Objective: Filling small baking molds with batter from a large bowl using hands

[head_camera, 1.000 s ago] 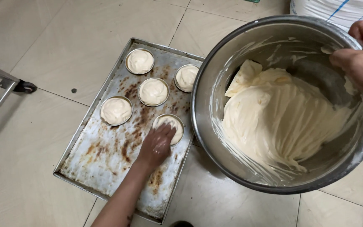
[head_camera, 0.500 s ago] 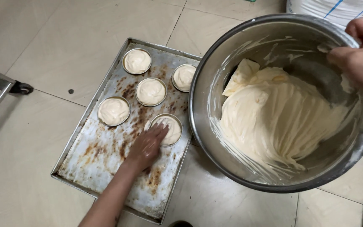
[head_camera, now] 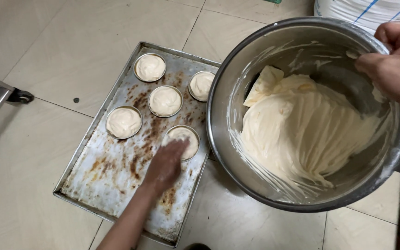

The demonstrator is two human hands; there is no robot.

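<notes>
The left hand (head_camera: 165,164) reaches down flat, fingers spread, touching a small batter-filled tin (head_camera: 184,141) on the stained tray (head_camera: 103,185). The right hand (head_camera: 396,69) curls tight around the rim of the big bowl (head_camera: 223,139) of batter.

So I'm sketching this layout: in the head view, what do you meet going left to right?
Metal leg with caster → baking tray holding filled cups → left hand on a cup → steel bowl of batter → right hand on the bowl's rim.

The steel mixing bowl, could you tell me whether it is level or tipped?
Tipped: the bowl leans so its batter faces the camera.
</notes>
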